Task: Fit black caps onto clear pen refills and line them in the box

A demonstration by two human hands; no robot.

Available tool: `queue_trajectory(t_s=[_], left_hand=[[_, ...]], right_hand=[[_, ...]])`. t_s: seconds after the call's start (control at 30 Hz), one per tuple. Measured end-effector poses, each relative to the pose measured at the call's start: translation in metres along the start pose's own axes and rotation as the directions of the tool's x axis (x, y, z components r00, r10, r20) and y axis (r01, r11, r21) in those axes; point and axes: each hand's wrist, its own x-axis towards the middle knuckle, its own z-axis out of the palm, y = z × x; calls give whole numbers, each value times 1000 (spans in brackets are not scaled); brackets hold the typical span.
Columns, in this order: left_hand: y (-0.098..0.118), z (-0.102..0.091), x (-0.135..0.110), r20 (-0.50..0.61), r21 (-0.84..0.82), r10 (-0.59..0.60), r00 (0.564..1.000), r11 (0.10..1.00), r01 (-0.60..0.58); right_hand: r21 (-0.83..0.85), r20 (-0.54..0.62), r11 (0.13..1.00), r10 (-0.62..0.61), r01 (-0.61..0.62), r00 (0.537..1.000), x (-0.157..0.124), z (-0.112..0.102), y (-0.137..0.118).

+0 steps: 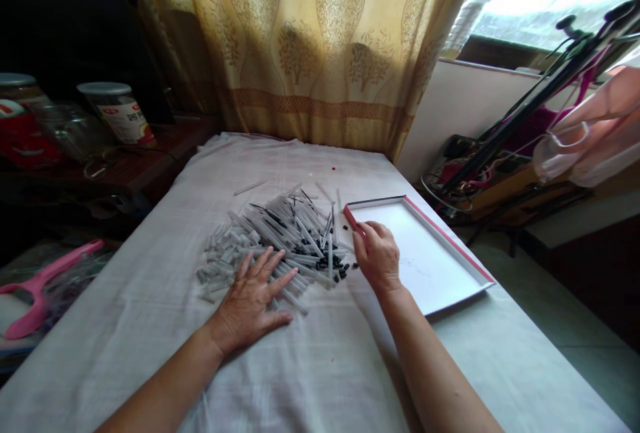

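Note:
A heap of pen parts [280, 219] lies in the middle of the cloth-covered table: clear tubes, thin dark-tipped refills, pale caps and small black plugs [330, 263]. My left hand [257, 289] rests on the near side of the heap with its fingers spread, palm down. To the right lies a shallow white box lid [430, 253] with red and black edges, its inside facing up. My right hand [377, 253] is closed on the lid's left rim, thumb and fingers pinching the edge. Part of that rim is hidden behind the hand.
Single tubes [250, 187] and a tiny red piece [333, 168] lie beyond the heap. Jars [120, 116] stand on a dark cabinet at left. A pink plastic handle [45, 286] sits beside the table. A curtain [310, 39] hangs behind; a black pole [515, 106] leans at right.

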Motion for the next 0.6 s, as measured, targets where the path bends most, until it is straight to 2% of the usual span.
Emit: queue_trajectory(t_s=[0.03,0.1,0.2,0.3,0.4,0.6], left_hand=[[-2,2,2,21,19,-16,1000,1000,16],[-8,6,7,49,50,-47,998,998,45],[-20,9,19,79,69,-61,995,996,55],[-30,9,31,102,85,-67,992,995,58],[-39,10,41,124,95,-81,989,993,70],[-57,15,66,136,104,-135,982,987,122]], right_hand=[[67,-38,994,-80,82,996,-10,2,-8],[123,47,977,-179,172,983,-29,9,-24],[58,279,984,-180,171,943,-47,19,-41],[21,420,988,-149,154,895,-42,25,-49],[14,447,990,-131,139,885,-25,31,-52],[13,363,993,-114,117,925,2,52,-51]])
